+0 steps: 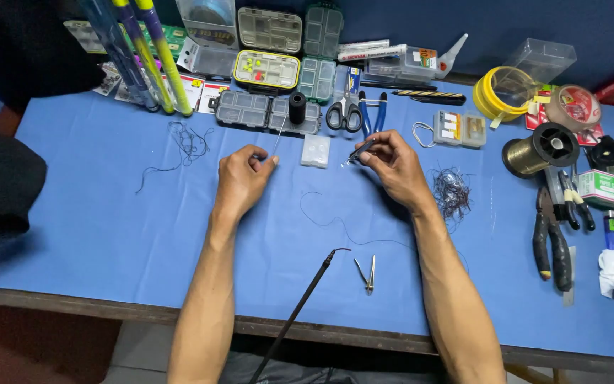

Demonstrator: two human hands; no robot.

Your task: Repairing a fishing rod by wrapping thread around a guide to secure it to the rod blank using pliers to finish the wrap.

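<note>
Across the blue tabletop (108, 235), clutter lines the far and right edges; near edge mostly bare. Left hand (241, 178) pinches thin line (276, 142); right hand (390, 160) grips a small dark tool (361, 150).

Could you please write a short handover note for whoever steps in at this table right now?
Left hand: fingers pinched on a thin thread end.
Right hand: shut on a small dark tool, tip toward the left hand.
A loose dark thread trails over the blue table cover. A rod tip and small metal clippers lie near the front edge.
Done: thread pulled out. Left: cannot tell from this view.
</note>
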